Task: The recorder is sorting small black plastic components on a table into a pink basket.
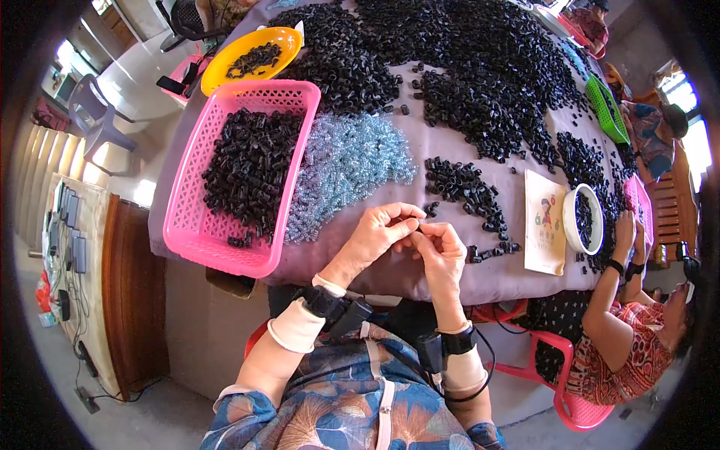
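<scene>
My left hand [385, 228] and my right hand [441, 250] meet over the near edge of the table, fingertips pinched together. Whatever they grip is mostly covered by the fingers and too small to name. Left of them lies a heap of small clear bluish pieces [352, 165]. Beyond and to the right is a loose group of small black plastic parts [465, 187], some ring-shaped. A pink perforated basket [176, 217] on the left holds a pile of similar black parts [251, 165].
A large mass of black parts [487, 97] covers the far table. An orange plate [217, 71] stands behind the basket. To the right are a paper booklet [545, 225], a white bowl [595, 240] and a green basket [611, 112]. A co-worker [622, 330] sits at the right.
</scene>
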`<state>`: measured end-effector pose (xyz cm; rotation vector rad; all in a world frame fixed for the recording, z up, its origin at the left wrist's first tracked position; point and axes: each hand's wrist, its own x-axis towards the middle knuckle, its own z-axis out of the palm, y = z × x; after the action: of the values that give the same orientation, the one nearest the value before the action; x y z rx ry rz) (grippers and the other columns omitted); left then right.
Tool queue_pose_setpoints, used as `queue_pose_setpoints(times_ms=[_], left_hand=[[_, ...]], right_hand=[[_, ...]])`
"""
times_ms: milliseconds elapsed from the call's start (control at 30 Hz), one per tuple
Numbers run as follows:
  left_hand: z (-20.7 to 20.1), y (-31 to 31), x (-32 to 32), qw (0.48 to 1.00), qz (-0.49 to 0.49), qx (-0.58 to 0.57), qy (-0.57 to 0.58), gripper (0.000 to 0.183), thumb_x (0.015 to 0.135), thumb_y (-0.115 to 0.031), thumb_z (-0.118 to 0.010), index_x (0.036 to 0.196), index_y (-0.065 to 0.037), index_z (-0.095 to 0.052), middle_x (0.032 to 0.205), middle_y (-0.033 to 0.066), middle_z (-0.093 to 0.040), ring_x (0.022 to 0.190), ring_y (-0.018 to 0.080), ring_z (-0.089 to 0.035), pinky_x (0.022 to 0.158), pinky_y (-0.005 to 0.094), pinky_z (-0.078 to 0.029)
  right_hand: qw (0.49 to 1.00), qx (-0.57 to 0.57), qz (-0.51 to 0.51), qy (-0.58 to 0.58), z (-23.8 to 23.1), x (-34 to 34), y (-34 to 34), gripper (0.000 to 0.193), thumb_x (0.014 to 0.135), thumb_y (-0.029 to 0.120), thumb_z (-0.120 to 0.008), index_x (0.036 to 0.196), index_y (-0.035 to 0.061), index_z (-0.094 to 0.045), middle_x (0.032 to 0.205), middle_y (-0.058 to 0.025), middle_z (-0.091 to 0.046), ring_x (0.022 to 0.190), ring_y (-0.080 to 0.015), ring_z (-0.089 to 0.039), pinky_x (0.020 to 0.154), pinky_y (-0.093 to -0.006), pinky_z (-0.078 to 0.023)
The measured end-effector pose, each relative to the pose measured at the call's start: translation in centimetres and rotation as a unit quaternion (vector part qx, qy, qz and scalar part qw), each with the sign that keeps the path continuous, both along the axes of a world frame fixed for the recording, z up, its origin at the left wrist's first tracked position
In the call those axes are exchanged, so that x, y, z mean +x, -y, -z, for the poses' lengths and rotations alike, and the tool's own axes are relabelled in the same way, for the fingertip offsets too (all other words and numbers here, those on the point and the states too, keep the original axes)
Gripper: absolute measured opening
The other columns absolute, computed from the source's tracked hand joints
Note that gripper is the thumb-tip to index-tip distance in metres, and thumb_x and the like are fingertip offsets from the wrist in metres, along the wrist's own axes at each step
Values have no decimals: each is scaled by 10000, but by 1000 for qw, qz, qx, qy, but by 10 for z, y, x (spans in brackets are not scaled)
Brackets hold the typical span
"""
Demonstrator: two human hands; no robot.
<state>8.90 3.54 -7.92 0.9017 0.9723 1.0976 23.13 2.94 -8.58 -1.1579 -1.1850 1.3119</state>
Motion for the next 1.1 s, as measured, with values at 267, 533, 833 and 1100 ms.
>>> queue_pose_setpoints(times_ms=[267, 533, 833, 1100], left_hand=[[8, -3, -5, 998, 23, -19, 63, 168, 878, -117, -581, 1032, -62, -618, 744, -34, -599, 576, 18, -489, 498, 159, -391], [14, -7, -12, 979, 47, -54, 189, 226, 864, -97, -596, 1080, -57, -545, 876, 7, -628, 648, 57, -556, 495, 170, -398], [11, -3, -11, 970, 36, -75, 229, 274, 857, -67, -598, 1117, -51, -516, 846, 22, -614, 668, 74, -574, 558, 194, -456], [16, -4, -12, 966, 33, -86, 243, 345, 850, -71, -609, 1167, -55, -473, 871, 35, -614, 669, 89, -581, 554, 207, -467]], right_hand=[[999, -11, -30, 27, -15, -4, 1, 191, 782, -12, -653, 950, 26, -568, 795, 15, -547, 648, -24, -494, 530, -159, -422], [993, 24, -107, 45, -11, -8, -9, 269, 815, 10, -611, 1076, 16, -542, 916, -11, -528, 664, -29, -485, 529, -165, -422], [992, 3, -117, -46, -9, -8, -8, 269, 824, -6, -591, 1088, -11, -541, 1008, -18, -493, 700, -55, -522, 551, -178, -437], [993, 6, -114, -19, -15, -11, -6, 242, 840, 10, -577, 1079, -14, -555, 1015, -25, -494, 689, -61, -526, 546, -180, -441]])
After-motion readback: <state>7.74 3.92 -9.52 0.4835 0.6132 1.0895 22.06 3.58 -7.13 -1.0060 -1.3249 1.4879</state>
